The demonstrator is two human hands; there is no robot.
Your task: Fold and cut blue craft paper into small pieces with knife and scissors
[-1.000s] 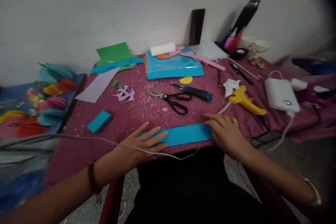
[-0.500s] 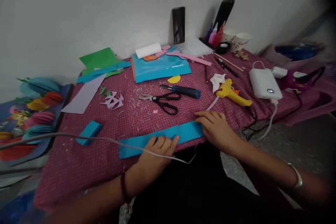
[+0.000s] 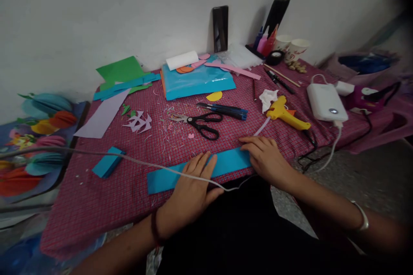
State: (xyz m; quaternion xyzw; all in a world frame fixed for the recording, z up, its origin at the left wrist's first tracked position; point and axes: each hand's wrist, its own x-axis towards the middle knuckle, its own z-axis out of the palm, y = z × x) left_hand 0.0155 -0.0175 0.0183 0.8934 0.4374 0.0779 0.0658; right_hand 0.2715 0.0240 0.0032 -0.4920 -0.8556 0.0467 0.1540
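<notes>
A long blue paper strip lies along the near edge of the table. My left hand rests flat across its middle, fingers stretched and thumb out toward the edge. At the strip's right end, my right hand lies with its fingers extended over the paper; its thumb is hidden. Beyond the strip are black-handled scissors and a blue utility knife. A yellow glue gun lies past my right hand. To the left sits a small folded block of blue paper.
A grey cable crosses in front of my left hand. Purple paper, green paper and paper scraps lie on the checked cloth. A white power bank, paper cups and a phone stand farther back.
My left hand has gone from curled fingers to lying flat, reaching farther over the strip. The right hand has stayed at the strip's right end. The cable has shifted a little.
</notes>
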